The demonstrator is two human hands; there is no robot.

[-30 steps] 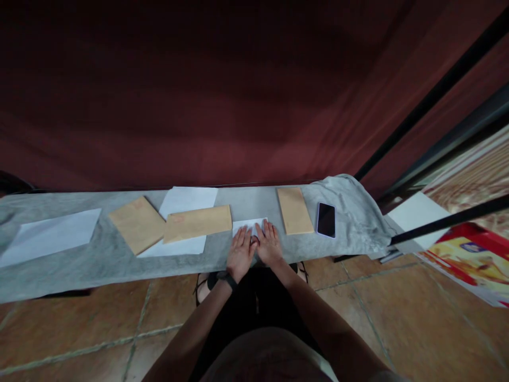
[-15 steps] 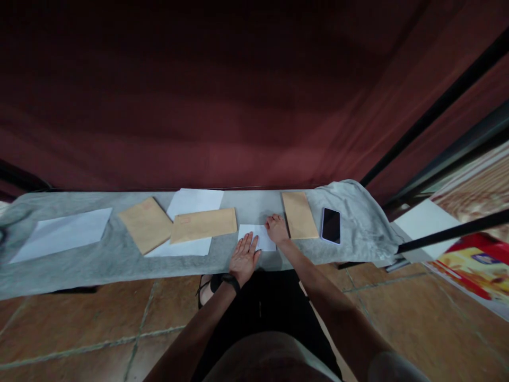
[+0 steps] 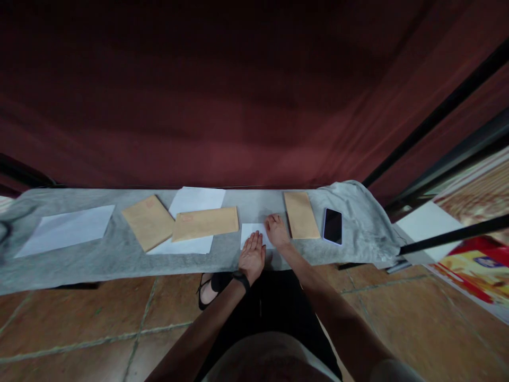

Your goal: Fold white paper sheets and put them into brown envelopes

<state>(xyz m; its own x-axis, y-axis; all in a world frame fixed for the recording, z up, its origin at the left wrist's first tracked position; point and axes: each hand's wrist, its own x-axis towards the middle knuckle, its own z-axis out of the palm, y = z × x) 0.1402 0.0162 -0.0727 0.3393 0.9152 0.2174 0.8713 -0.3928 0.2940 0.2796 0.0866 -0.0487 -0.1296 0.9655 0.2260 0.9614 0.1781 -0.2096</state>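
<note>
A small white sheet of paper, apparently folded, lies on the grey cloth-covered table in front of me. My left hand rests flat on its lower part, fingers stretched out and palm down. At the paper's right end is my right hand, its fingers curled and pressed on that edge; the fingertips are partly hidden. Just right of it, a stack of brown envelopes stands apart from the hand. To the left, a long brown envelope lies across white sheets.
A dark-screened phone lies on the right. Another brown envelope pile and a large white sheet lie on the left. The grey cloth covers the narrow table, with a dark red curtain behind it.
My left hand has slid right across the paper, towards my right hand, and its fingers have drawn closer together. The right hand stays at the paper's right end.
</note>
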